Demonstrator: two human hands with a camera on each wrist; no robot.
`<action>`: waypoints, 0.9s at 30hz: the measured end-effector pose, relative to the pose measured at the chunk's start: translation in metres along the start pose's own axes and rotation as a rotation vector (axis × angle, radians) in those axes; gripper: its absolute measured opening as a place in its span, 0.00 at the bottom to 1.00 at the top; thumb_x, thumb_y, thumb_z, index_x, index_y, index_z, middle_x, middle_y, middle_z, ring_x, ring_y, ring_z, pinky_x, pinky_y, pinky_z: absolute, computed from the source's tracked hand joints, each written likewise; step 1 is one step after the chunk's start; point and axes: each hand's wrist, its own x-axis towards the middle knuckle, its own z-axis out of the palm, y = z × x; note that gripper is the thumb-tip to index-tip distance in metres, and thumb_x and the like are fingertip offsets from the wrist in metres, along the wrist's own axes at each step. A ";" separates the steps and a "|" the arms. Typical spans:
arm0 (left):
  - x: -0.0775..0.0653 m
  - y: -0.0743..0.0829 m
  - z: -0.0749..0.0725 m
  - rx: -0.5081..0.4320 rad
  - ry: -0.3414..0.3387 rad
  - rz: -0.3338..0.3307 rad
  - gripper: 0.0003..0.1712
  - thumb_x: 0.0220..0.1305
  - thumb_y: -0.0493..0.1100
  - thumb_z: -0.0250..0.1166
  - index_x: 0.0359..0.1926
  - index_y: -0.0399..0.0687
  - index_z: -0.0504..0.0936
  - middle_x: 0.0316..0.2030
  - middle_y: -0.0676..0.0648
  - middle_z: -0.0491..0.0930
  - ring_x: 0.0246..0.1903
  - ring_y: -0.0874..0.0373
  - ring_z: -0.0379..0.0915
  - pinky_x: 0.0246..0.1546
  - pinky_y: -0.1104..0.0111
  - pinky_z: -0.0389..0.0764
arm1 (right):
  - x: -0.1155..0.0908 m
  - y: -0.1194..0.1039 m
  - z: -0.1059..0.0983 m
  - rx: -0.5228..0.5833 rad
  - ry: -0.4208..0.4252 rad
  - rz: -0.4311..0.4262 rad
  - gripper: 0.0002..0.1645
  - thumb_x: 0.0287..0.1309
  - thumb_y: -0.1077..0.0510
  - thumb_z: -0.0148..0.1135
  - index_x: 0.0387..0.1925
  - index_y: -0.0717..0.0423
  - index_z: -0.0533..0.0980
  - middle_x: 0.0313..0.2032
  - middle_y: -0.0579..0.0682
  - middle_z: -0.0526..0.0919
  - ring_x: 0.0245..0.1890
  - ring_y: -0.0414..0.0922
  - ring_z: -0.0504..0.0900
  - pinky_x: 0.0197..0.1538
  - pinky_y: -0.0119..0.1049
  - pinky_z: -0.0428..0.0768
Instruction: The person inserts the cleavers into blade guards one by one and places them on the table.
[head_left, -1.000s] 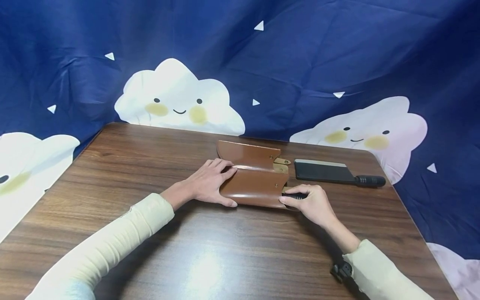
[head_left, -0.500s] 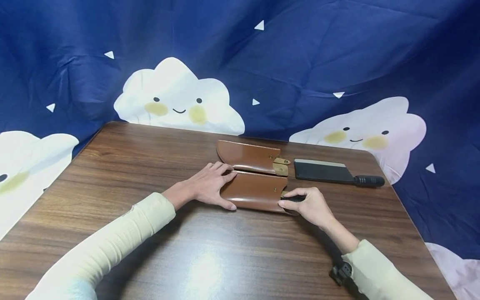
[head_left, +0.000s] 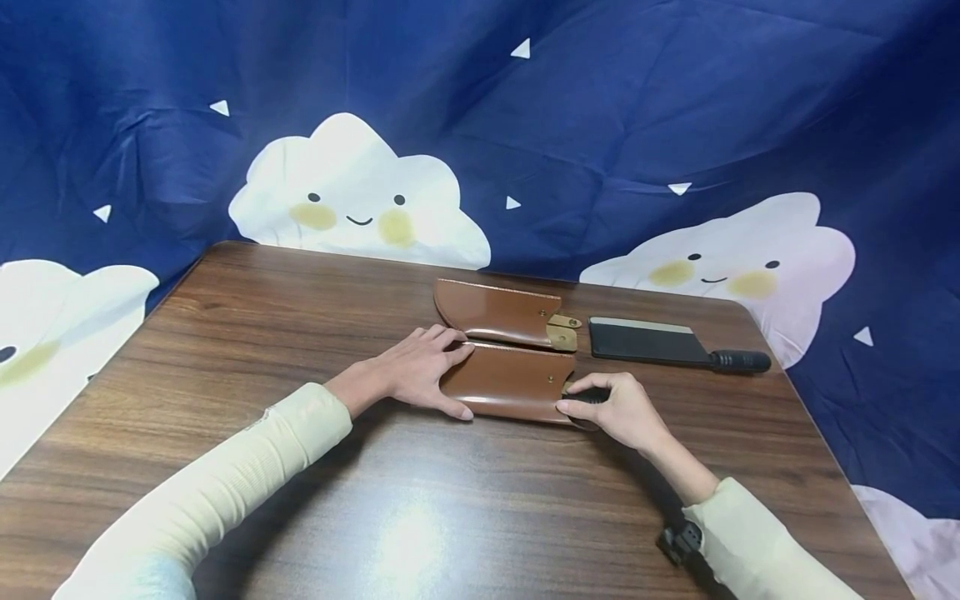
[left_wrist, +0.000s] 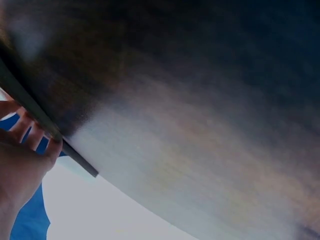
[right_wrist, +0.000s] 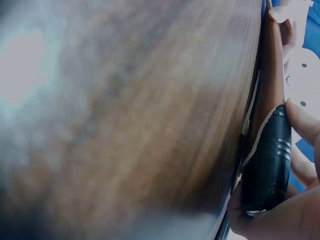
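Observation:
A brown leather knife sheath [head_left: 510, 379] lies flat in front of me. My left hand [head_left: 420, 367] rests spread over its left end, thumb at the near edge and fingers along the far edge. At the sheath's right mouth, my right hand [head_left: 618, 408] grips a knife's black handle [right_wrist: 272, 155], which has silvery rings. The blade is hidden inside the sheath. Behind it lies a second brown sheath [head_left: 498, 312], its tan strap unfastened. A cleaver [head_left: 648, 344] with a black handle sits to the right of that sheath.
Everything lies on a dark wooden table [head_left: 300, 292] with rounded far corners. A blue curtain [head_left: 600, 108] printed with smiling clouds hangs behind it. A small black device [head_left: 680, 542] is strapped at my right wrist.
The held sheath has shifted slightly toward me, widening the gap to the second sheath. Both hands keep their places on it; the last half second shows hardly any motion.

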 end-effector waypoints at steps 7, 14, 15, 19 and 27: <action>0.000 0.000 0.000 -0.003 -0.007 0.009 0.68 0.49 0.86 0.57 0.78 0.44 0.61 0.73 0.43 0.59 0.69 0.50 0.55 0.63 0.54 0.63 | 0.001 0.001 -0.003 -0.071 -0.011 -0.039 0.15 0.52 0.47 0.79 0.38 0.50 0.89 0.39 0.46 0.89 0.46 0.48 0.84 0.51 0.47 0.78; 0.001 -0.002 -0.003 -0.007 0.008 0.002 0.66 0.50 0.87 0.55 0.76 0.44 0.63 0.73 0.44 0.61 0.68 0.50 0.57 0.63 0.54 0.64 | 0.004 0.004 -0.008 -0.078 -0.041 -0.065 0.15 0.54 0.46 0.77 0.39 0.49 0.88 0.37 0.42 0.88 0.43 0.43 0.84 0.48 0.42 0.78; 0.001 -0.002 -0.004 -0.009 0.013 -0.003 0.66 0.51 0.86 0.55 0.76 0.44 0.64 0.72 0.44 0.61 0.68 0.50 0.57 0.63 0.54 0.64 | 0.005 0.005 -0.010 -0.077 -0.039 -0.073 0.14 0.54 0.47 0.77 0.40 0.49 0.88 0.37 0.42 0.88 0.42 0.43 0.84 0.47 0.41 0.78; 0.003 -0.005 -0.007 -0.015 0.028 -0.017 0.63 0.54 0.84 0.55 0.76 0.44 0.65 0.71 0.44 0.63 0.67 0.49 0.58 0.63 0.53 0.63 | 0.008 0.009 -0.017 -0.074 -0.028 -0.099 0.13 0.57 0.50 0.75 0.40 0.52 0.88 0.36 0.44 0.88 0.40 0.42 0.83 0.46 0.37 0.78; 0.011 -0.014 -0.014 -0.024 0.083 -0.033 0.54 0.60 0.80 0.55 0.73 0.46 0.69 0.67 0.44 0.69 0.67 0.48 0.60 0.63 0.51 0.64 | 0.015 0.017 -0.035 -0.068 -0.047 -0.150 0.14 0.61 0.54 0.72 0.44 0.58 0.86 0.38 0.48 0.88 0.37 0.44 0.85 0.42 0.36 0.80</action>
